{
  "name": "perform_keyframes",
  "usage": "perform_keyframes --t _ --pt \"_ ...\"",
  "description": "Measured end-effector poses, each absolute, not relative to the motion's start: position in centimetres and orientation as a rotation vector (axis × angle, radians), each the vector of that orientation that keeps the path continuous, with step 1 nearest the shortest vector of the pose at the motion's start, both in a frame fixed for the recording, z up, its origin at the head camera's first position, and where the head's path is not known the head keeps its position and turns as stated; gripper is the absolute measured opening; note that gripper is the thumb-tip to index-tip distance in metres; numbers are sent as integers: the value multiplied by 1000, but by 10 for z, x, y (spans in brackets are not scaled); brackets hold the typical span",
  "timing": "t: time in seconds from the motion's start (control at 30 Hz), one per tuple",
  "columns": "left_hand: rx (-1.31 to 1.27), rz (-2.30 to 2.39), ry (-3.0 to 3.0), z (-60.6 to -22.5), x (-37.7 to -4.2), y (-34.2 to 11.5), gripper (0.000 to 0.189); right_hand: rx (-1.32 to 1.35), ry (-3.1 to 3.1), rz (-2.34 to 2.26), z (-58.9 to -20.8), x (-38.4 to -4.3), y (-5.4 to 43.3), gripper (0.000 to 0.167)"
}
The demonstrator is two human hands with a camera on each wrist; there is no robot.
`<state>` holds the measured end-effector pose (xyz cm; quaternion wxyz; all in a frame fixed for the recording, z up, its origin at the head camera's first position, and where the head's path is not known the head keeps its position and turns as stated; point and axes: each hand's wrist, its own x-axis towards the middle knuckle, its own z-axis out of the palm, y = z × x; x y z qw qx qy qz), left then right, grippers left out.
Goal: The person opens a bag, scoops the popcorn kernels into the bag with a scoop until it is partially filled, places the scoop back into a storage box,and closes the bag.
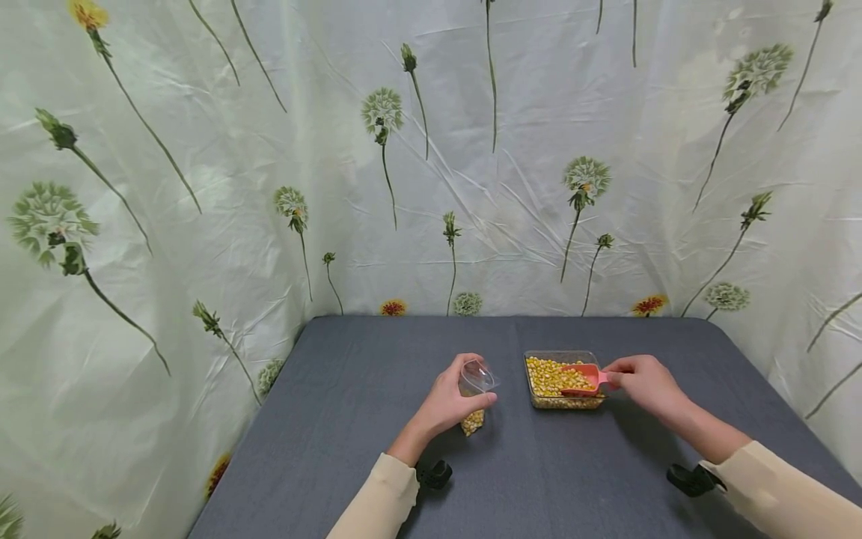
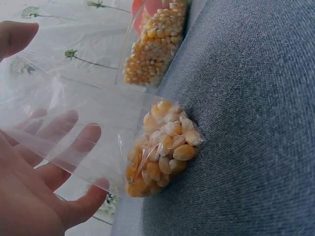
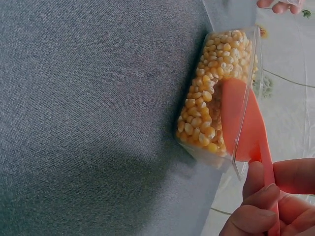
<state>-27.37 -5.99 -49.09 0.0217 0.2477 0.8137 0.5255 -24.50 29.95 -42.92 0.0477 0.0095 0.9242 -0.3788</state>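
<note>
My left hand holds a clear plastic bag by its upper part, with the bag's mouth spread wide. Corn kernels fill the bag's bottom, which sits on or just above the table in the left wrist view. To the right, a clear rectangular container is full of yellow corn kernels. My right hand grips the handle of a pink scoop between thumb and fingers. The scoop's blade is inside the container, dug into the kernels; its tip is partly hidden by them.
A dark grey cloth covers the table. Behind it hangs a pale curtain printed with dandelions. Black wrist cameras sit under both sleeves. The container stands a short way right of the bag.
</note>
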Motion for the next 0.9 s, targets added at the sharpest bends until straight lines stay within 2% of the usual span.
perform_keyframes --t 0.2,0.4,0.57,0.9 --pt "776 1617 2531 -489 -273 -59 68 53 2812 -1183 -432 -244 305 27" --pt "777 1631 2523 -485 -271 -60 60 120 2722 -1321 -439 -238 308 29" --pt "785 1637 2516 -490 -273 -60 61 169 2632 -1474 -448 -235 309 30" --pt "810 1642 2511 -490 -273 -60 62 135 2534 -1653 -455 -230 308 34"
